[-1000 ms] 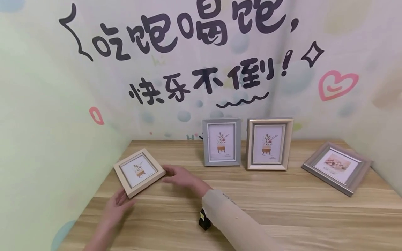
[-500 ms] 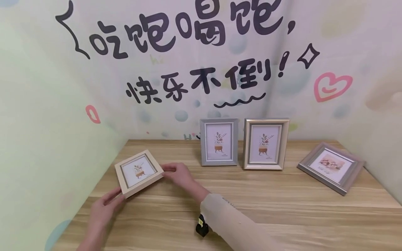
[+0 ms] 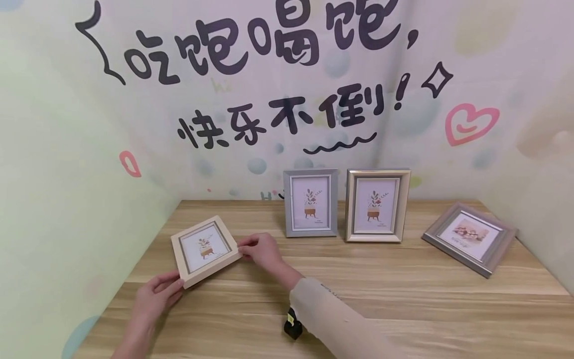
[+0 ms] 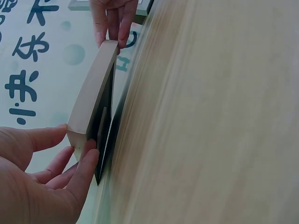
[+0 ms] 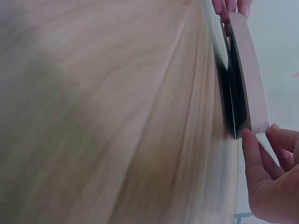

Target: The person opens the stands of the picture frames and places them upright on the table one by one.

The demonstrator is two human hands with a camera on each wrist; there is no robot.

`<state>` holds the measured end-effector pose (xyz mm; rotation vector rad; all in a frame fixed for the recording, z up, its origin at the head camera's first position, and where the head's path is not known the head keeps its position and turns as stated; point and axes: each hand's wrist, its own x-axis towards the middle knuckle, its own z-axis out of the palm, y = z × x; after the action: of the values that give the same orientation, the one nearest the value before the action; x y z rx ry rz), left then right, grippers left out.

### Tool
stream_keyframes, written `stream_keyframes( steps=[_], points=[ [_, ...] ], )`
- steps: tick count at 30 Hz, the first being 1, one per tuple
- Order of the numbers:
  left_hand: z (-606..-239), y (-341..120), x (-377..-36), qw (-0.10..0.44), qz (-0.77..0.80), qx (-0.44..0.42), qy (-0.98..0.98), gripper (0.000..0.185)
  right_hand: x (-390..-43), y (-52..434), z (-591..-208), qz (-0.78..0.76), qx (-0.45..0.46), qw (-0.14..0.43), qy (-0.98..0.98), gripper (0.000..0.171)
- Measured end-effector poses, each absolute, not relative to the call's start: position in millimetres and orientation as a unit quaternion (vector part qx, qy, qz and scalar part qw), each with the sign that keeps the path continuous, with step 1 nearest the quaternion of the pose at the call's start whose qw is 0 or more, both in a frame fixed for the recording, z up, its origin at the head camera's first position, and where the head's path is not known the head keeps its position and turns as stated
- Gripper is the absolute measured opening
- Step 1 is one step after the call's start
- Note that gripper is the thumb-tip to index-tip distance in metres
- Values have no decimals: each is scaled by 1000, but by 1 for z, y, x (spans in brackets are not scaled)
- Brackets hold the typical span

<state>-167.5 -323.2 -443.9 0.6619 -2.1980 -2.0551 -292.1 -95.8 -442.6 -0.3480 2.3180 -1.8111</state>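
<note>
A cream picture frame (image 3: 181,257) with a plant print is held up between both hands at the left of the table, its face tilted up. My left hand (image 3: 154,296) pinches its near left corner, thumb on the front edge and fingers behind. At the right corner, my right hand (image 3: 266,252) pinches the frame the same way. The left wrist view shows the dark back of the frame (image 4: 93,95) standing close over the wood, with a strip hanging out from it. In the right wrist view my right hand's fingers (image 5: 254,158) reach under that corner.
A grey-blue frame (image 3: 310,233) and a champagne-gold frame (image 3: 376,238) stand upright at the back of the wooden table (image 3: 403,309). A darker silver frame (image 3: 457,257) lies face up at the right. Printed cloth (image 3: 233,164) covers the walls behind and beside.
Both hands have closed from loosely touching the cream frame's corners to pinching them. The frame has shifted a little to the right and near side, and the view has turned slightly.
</note>
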Motion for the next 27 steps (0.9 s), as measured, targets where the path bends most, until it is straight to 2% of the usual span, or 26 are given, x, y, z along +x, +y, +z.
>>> stream_keyframes(
  steps=[4, 9, 14, 18, 22, 27],
  points=[
    [-443, -320, -168, 27, -661, 215, -718, 49, -291, -91, -439, -611, -112, 99, 777, 6],
    [-438, -314, -169, 23, -624, 210, -752, 61, -290, -82, -432, -604, -114, 99, 782, 15],
    [-431, -308, -172, 35, -613, 192, -765, 61, -290, -72, -425, -621, -119, 124, 765, 26],
    [-427, -300, -176, 66, -626, 185, -755, 55, -290, -61, -422, -624, -121, 144, 758, 32],
    [-423, -291, -182, 93, -627, 170, -754, 50, -290, -51, -422, -600, -143, 125, 777, 36],
    [-420, -283, -187, 98, -613, 145, -770, 51, -289, -38, -422, -560, -178, 82, 805, 38]
  ],
)
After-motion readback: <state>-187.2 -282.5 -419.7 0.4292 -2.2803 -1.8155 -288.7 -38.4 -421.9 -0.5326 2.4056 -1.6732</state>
